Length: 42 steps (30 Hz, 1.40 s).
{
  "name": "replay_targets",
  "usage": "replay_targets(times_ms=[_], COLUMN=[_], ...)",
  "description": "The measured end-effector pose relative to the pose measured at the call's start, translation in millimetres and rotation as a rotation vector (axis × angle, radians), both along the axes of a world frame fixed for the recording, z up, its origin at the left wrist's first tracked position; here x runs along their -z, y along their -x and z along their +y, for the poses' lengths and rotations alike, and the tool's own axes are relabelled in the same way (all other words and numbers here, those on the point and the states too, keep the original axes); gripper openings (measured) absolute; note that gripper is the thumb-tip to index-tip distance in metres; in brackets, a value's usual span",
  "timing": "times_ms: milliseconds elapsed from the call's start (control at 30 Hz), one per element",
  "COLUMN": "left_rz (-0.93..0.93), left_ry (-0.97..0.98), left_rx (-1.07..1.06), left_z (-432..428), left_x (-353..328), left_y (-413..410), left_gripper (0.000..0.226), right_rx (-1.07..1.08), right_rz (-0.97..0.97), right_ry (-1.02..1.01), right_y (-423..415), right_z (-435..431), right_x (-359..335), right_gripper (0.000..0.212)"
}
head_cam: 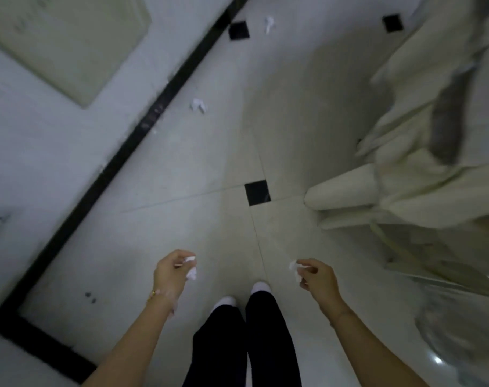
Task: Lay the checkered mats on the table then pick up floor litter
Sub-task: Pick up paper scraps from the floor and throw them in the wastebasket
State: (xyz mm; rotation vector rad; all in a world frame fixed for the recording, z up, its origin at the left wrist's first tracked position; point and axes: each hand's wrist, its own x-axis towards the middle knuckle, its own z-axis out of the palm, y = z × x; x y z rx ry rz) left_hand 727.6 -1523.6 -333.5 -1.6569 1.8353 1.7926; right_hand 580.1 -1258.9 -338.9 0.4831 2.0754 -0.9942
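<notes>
We stand on the pale tiled floor (293, 107), both hands low before our legs. Our left hand (172, 270) pinches a crumpled paper wad (191, 270) between thumb and curled fingers; our right hand (317, 277) pinches a second wad (295, 268) likewise. More litter lies ahead: a near scrap (198, 105) just beside the black border strip (154, 113), and a far scrap (269, 23) near a black inset tile (239, 30). Cream-covered chairs (433, 135) stand along the floor's right edge.
</notes>
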Motion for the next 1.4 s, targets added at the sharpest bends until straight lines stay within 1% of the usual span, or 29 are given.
replay_targets(times_ms=[67, 233, 333, 433, 533, 600, 667, 733, 800, 867, 933, 1000, 1067, 1200, 1300, 1367, 1400], left_rz=[0.021, 0.112, 0.129, 0.105, 0.040, 0.002, -0.039, -0.107, -0.150, -0.086, 0.005, 0.053, 0.091, 0.106, 0.038, -0.029, -0.060], left_ry=[0.010, 0.029, 0.059, 0.056, 0.025, 0.030, 0.036, 0.042, 0.032, -0.023, -0.064, -0.102, -0.149, -0.218, -0.250, -0.231, -0.220], left_rx=[0.011, 0.217, 0.360, 0.478, 0.548, 0.654, 0.814, 1.007, 1.226, 1.368, 1.439, 1.503, 1.582, 1.747, 1.830, 1.848, 1.856], left_z=[2.5, -4.4, -6.2, -5.3, 2.0, 13.1, 31.9, 62.4, 104.2, 150.8, 201.3, 255.2, 310.7, 414.8, 480.4, 518.0, 534.0], left_x=[-46.3, -169.2, -214.9, -235.8, -239.8, -240.3, -240.2, -243.3, -249.8, -257.7, -267.4, -279.0, -289.8, -293.0, -282.5, -272.7, -267.8], left_y=[-8.4, -24.4, -39.5, -62.4, -79.5, -82.6, -77.9, -65.9, -47.9, -29.6, -13.6, -1.6, 5.3, 6.9, 1.3, -2.3, -3.9], left_gripper=[0.011, 0.009, 0.010, 0.010, 0.009, 0.014, 0.026, 0.039, 0.045, 0.044, 0.040, 0.036, 0.035, 0.032, 0.027, 0.024, 0.025], right_rx=[0.010, 0.131, 0.249, 0.381, 0.574, 0.691, 0.807, 0.977, 1.138, 1.250, 1.368, 1.458, 1.542, 1.680, 1.733, 1.769, 1.771], right_rz=[0.012, 0.094, 0.157, 0.221, 0.238, 0.219, 0.187, 0.180, 0.170, 0.138, 0.117, 0.083, 0.038, -0.029, -0.044, -0.042, -0.029], right_ry=[0.037, 0.135, 0.178, 0.214, 0.233, 0.236, 0.240, 0.236, 0.203, 0.165, 0.148, 0.132, 0.109, 0.062, 0.039, 0.041, 0.040], right_y=[-4.5, -24.2, -53.7, -99.9, -156.0, -198.0, -241.1, -285.6, -328.6, -368.3, -404.6, -435.5, -460.0, -487.7, -490.2, -488.9, -488.7], right_z=[0.9, 11.0, 29.7, 55.4, 86.6, 105.2, 120.9, 136.6, 149.2, 156.4, 162.0, 167.4, 173.3, 196.4, 228.7, 258.8, 276.1], right_x=[-48.4, -181.9, -240.4, -276.9, -285.2, -282.3, -276.5, -270.1, -265.4, -263.1, -261.9, -261.0, -261.4, -258.2, -253.3, -252.5, -252.2], right_gripper=[0.013, 0.016, 0.017, 0.017, 0.012, 0.017, 0.023, 0.025, 0.025, 0.028, 0.031, 0.039, 0.044, 0.041, 0.039, 0.036, 0.039])
